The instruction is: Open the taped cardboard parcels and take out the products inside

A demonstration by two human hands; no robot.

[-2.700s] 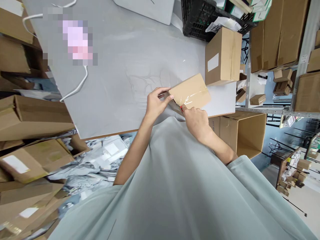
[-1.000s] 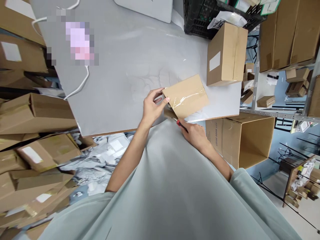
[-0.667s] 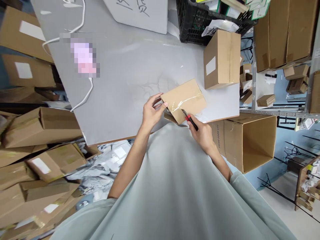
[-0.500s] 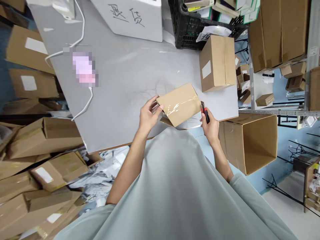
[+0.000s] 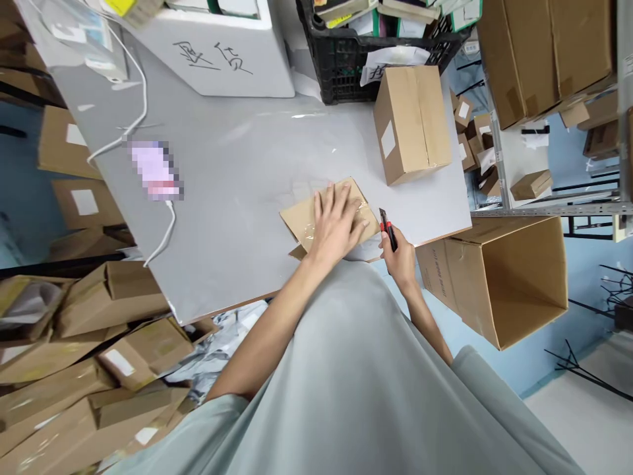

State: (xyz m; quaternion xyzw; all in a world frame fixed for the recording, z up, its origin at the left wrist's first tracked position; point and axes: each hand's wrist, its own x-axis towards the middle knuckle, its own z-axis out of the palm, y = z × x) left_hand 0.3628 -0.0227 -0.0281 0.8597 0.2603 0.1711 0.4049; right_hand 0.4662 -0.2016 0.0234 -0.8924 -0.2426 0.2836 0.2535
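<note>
A small brown cardboard box (image 5: 295, 214) lies at the table's front edge, with clear tape across it and a loose flap at its left end. My left hand (image 5: 333, 227) rests flat on top of this box, fingers spread. In my right hand (image 5: 401, 260) is a red and black utility knife (image 5: 388, 232), its blade pointing away from me. The knife is beside the box's right end; whether the blade touches the cardboard I cannot tell.
On the grey table (image 5: 222, 178) stand a taped carton (image 5: 413, 125), a black crate (image 5: 341, 72) of books, a white bin (image 5: 242, 63) and a blurred phone-like object (image 5: 154, 170) on a cable. An open carton (image 5: 524, 277) stands right; several boxes (image 5: 113, 297) are piled left.
My left hand has moved from the box's left end onto its top and opened flat. The box sits lower against the table. My right hand still holds the knife; the view has shifted.
</note>
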